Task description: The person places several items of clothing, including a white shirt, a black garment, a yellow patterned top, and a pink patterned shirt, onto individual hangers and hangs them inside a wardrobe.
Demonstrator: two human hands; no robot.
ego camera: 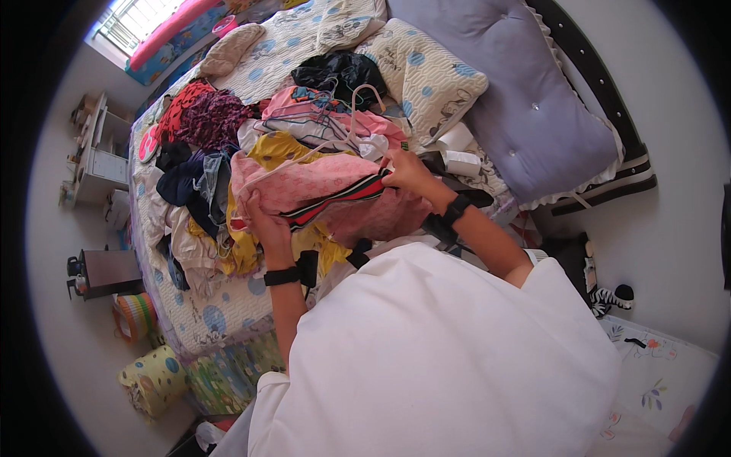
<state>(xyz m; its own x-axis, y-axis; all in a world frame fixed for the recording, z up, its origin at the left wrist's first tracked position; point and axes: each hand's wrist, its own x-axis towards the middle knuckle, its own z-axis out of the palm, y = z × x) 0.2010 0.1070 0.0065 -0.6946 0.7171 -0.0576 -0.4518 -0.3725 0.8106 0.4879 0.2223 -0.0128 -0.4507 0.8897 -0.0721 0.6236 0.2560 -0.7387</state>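
A pink patterned garment (308, 183) with a black, white and red stripe is stretched between my hands above the bed. My left hand (265, 225) grips its left end, near one arm of a pale pink clothes hanger (353, 123). The striped edge is pinched in my right hand (405, 174), beside the hanger's other arm. The hanger's hook points away from me. Beneath and around the garment lies a heap of clothes, with a yellow garment (280, 147), a purple ruffled one (212, 117) and more hangers (320, 117).
Behind the heap lie a black plastic bag (342, 74) and a quilted pillow (425, 74). A grey tufted cushion (514, 97) leans along the headboard (605, 74). White rolls (461, 163) lie right of my right hand. A white shelf (103, 154) stands at the far left.
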